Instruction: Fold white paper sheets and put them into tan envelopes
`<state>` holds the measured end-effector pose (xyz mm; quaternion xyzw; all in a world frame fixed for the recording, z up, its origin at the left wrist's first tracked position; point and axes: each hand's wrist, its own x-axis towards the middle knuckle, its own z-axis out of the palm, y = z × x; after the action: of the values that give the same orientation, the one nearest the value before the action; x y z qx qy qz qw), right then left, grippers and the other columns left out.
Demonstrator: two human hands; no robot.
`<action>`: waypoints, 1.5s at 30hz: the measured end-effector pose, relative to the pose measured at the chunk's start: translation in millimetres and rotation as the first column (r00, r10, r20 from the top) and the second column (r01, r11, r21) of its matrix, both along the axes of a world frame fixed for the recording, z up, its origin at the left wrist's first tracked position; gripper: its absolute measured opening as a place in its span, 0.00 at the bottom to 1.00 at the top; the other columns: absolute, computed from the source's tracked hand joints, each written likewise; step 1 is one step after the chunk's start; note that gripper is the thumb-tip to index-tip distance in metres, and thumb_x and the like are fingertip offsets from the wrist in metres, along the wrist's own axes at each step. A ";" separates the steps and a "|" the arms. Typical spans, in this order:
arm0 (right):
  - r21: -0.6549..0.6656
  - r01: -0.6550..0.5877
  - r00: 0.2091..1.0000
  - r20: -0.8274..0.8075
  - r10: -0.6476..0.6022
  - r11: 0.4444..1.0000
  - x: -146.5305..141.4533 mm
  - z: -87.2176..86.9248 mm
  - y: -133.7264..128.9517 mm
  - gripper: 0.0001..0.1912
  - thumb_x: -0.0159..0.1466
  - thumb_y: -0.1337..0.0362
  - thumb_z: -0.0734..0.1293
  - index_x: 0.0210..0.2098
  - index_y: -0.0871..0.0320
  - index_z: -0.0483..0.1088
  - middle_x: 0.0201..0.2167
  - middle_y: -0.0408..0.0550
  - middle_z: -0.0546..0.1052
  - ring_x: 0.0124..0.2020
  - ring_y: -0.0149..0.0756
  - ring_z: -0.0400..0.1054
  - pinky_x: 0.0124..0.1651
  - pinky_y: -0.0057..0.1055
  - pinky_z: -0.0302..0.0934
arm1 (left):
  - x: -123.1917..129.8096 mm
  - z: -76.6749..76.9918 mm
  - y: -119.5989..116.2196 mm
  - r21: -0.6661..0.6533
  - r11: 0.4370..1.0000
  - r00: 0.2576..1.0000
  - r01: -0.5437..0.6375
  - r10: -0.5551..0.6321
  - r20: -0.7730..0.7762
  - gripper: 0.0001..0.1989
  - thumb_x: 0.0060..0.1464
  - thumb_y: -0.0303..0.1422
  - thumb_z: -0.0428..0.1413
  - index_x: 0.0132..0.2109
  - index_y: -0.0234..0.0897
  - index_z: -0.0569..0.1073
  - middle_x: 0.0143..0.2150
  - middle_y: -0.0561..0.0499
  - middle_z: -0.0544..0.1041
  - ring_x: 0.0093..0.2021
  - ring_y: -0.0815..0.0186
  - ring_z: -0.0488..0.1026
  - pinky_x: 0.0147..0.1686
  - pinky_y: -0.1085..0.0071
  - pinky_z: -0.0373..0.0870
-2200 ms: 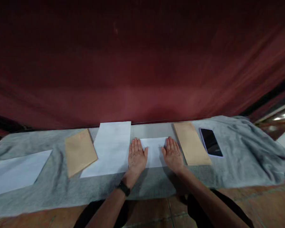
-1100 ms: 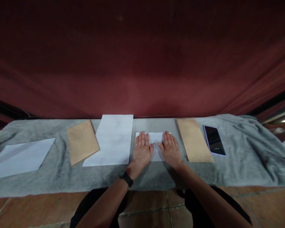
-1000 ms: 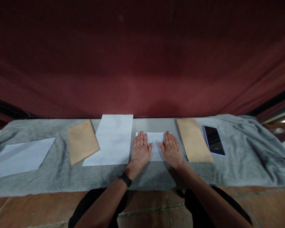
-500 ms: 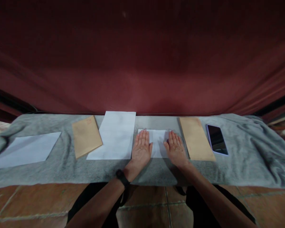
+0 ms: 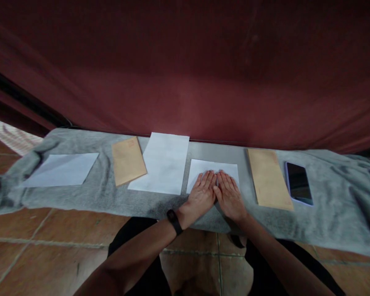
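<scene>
Both hands lie flat, palms down, side by side on a small white sheet (image 5: 195,170), which shows around the fingertips and at the left. My left hand (image 5: 202,193) has its fingers stretched out and holds nothing. My right hand (image 5: 230,195) also lies flat with fingers extended, its thumb touching or nearly touching the left hand. Left of them is a larger white sheet (image 5: 165,164), its left edge partly covered by a brown envelope (image 5: 128,161). To the right lies what looks like a stack of brown envelopes (image 5: 269,179).
A phone (image 5: 298,183) rests right of the brown stack. Another white sheet (image 5: 63,169) lies at the far left. Everything sits on a grey cloth (image 5: 336,197) over a long narrow surface, with a dark red fabric wall (image 5: 185,98) behind it.
My left hand has slid right across the small sheet to meet my right hand in the middle. The camera view has turned and tilted slightly.
</scene>
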<state>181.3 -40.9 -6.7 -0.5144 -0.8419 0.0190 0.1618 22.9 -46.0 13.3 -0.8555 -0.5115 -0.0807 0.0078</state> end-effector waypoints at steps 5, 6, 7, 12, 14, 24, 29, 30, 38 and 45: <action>0.032 0.031 0.999 0.023 -0.032 0.999 3.8 -3.2 1.6 0.31 0.76 0.57 0.48 0.73 0.66 0.47 0.74 0.60 0.52 0.74 0.46 0.45 0.72 0.49 0.44 | -4.4 -4.8 -0.8 0.001 1.000 0.997 0.001 -0.001 0.077 0.29 0.68 0.34 0.42 0.72 0.26 0.54 0.75 0.37 0.53 0.76 0.57 0.45 0.73 0.52 0.44; 0.038 0.046 0.999 0.026 -0.047 0.998 4.6 -3.8 2.1 0.31 0.76 0.56 0.48 0.73 0.67 0.47 0.74 0.60 0.52 0.74 0.47 0.46 0.72 0.49 0.44 | -5.5 -5.1 -1.2 0.005 1.000 0.996 0.001 -0.002 0.089 0.29 0.68 0.35 0.43 0.72 0.26 0.54 0.75 0.37 0.52 0.76 0.57 0.45 0.73 0.52 0.44; 0.045 0.065 0.997 0.026 -0.066 0.997 5.8 -4.3 2.7 0.32 0.76 0.56 0.49 0.73 0.68 0.48 0.73 0.61 0.53 0.74 0.47 0.46 0.72 0.49 0.45 | -6.7 -5.3 -1.6 0.009 1.000 0.995 -0.007 0.006 0.100 0.29 0.69 0.35 0.43 0.72 0.26 0.54 0.75 0.37 0.52 0.76 0.57 0.44 0.73 0.52 0.44; 0.073 0.139 0.990 0.019 -0.141 0.988 16.3 -7.1 6.5 0.33 0.76 0.53 0.51 0.73 0.69 0.48 0.72 0.63 0.55 0.72 0.50 0.50 0.71 0.50 0.48 | -11.4 -3.4 -3.3 0.015 0.991 0.984 -0.131 0.128 0.122 0.30 0.69 0.38 0.43 0.72 0.26 0.52 0.75 0.36 0.53 0.76 0.56 0.44 0.72 0.51 0.49; 0.081 0.157 0.987 0.023 -0.159 0.984 20.9 -7.9 7.4 0.34 0.76 0.53 0.51 0.73 0.69 0.48 0.72 0.64 0.55 0.72 0.51 0.50 0.70 0.51 0.49 | -13.0 -2.8 -3.1 0.016 0.986 0.980 -0.168 0.165 0.115 0.31 0.69 0.39 0.43 0.72 0.26 0.52 0.74 0.35 0.53 0.76 0.55 0.45 0.72 0.51 0.50; 0.080 0.247 0.969 -0.005 -0.248 0.966 29.4 -11.2 4.7 0.34 0.75 0.54 0.51 0.73 0.71 0.47 0.72 0.66 0.55 0.72 0.54 0.51 0.69 0.53 0.50 | -23.3 -13.7 -4.7 0.051 0.951 0.945 -0.304 0.295 0.138 0.32 0.69 0.36 0.42 0.73 0.23 0.48 0.74 0.31 0.52 0.75 0.52 0.47 0.71 0.49 0.54; 0.075 0.289 0.957 -0.022 -0.289 0.954 34.6 -10.0 4.5 0.33 0.75 0.54 0.52 0.72 0.70 0.50 0.71 0.66 0.57 0.71 0.55 0.54 0.69 0.53 0.52 | -30.2 -11.8 -6.3 0.076 0.947 0.942 -0.311 0.297 0.157 0.32 0.69 0.36 0.42 0.73 0.24 0.47 0.73 0.30 0.56 0.74 0.50 0.50 0.69 0.48 0.56; 0.075 0.302 0.953 -0.031 -0.300 0.950 34.9 -8.3 5.6 0.33 0.75 0.54 0.52 0.72 0.70 0.52 0.71 0.66 0.58 0.70 0.55 0.54 0.68 0.53 0.53 | -30.1 -9.5 -4.8 0.078 0.946 0.941 -0.314 0.300 0.156 0.32 0.69 0.36 0.41 0.73 0.24 0.48 0.73 0.30 0.56 0.74 0.51 0.50 0.70 0.48 0.56; -0.018 0.097 0.988 -0.122 -0.099 0.995 -2.7 13.5 30.5 0.30 0.76 0.58 0.46 0.70 0.66 0.58 0.71 0.59 0.60 0.73 0.44 0.50 0.71 0.48 0.51 | -2.2 0.1 30.7 0.009 0.991 0.982 -0.134 0.131 0.134 0.29 0.68 0.30 0.39 0.72 0.25 0.54 0.73 0.37 0.57 0.75 0.57 0.48 0.72 0.53 0.52; -0.006 0.092 0.992 -0.086 -0.093 0.996 -18.3 5.9 42.2 0.28 0.77 0.58 0.48 0.69 0.65 0.59 0.69 0.58 0.63 0.72 0.43 0.53 0.72 0.46 0.48 | -1.0 -11.5 48.7 0.004 0.984 0.980 -0.176 0.175 0.091 0.29 0.66 0.29 0.39 0.71 0.27 0.57 0.72 0.37 0.60 0.75 0.57 0.49 0.71 0.51 0.51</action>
<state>163.1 1.3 -0.9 -0.5518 -0.8094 0.0346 0.1980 21.9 2.7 1.8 -0.8025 -0.5843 -0.1212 -0.0032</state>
